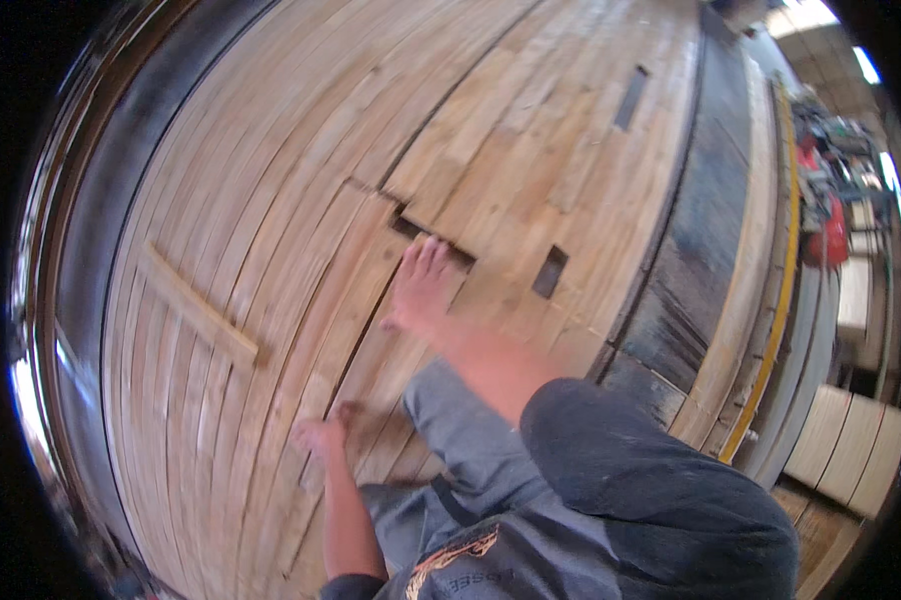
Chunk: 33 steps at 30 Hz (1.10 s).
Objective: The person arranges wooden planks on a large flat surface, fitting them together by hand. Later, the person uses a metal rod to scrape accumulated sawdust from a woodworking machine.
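I make out long, pale brown wooden boards (pixel 386 360) lying flat side by side, two slightly parted lengthwise, their far ends by the dark slot (pixel 406 225).

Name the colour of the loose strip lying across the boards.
The loose strip is light tan, plain wood; head view shows it best.

Shows a long yellow strip (pixel 762 388) at right, a red object (pixel 828 242) beyond it and, lower down, pale boards (pixel 848 447) side by side.
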{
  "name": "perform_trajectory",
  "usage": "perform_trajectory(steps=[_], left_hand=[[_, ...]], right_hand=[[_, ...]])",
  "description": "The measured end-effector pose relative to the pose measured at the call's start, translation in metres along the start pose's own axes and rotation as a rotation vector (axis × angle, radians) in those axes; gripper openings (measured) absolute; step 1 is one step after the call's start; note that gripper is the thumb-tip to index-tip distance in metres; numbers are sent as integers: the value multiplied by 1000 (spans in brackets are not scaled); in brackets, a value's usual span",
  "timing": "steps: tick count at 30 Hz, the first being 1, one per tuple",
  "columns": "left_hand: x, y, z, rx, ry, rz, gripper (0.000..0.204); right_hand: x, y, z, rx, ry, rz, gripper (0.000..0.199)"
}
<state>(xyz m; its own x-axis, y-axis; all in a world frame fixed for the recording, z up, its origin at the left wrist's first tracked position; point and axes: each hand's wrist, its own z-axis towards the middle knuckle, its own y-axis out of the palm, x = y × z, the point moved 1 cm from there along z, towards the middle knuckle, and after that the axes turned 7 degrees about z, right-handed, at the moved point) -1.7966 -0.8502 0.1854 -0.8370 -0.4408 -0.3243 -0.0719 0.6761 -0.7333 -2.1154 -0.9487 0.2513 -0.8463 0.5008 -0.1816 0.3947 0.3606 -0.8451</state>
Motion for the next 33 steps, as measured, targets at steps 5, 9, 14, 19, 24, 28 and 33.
perform_trajectory(steps=[5,9,14,19,24,28,33], left_hand=[[4,-33,116,485,-25,-60,114],[77,-122,151,436,18,-157,108],[96,-131,184,249,-104,-48,93],[70,-92,169,842,66,28,63],[190,-41,-20,822,320,-284,57],[205,-26,-46,871,126,-129,57],[206,-28,-42,860,157,-99,55]], right_hand=[[12,22,-29,145,-283,159,108],[82,48,-47,236,-461,507,70],[204,23,-65,406,-196,532,36],[263,-45,27,646,-72,496,35],[250,-126,194,868,-113,166,55],[236,-120,253,755,-117,69,66],[240,-119,259,704,-121,52,66]])
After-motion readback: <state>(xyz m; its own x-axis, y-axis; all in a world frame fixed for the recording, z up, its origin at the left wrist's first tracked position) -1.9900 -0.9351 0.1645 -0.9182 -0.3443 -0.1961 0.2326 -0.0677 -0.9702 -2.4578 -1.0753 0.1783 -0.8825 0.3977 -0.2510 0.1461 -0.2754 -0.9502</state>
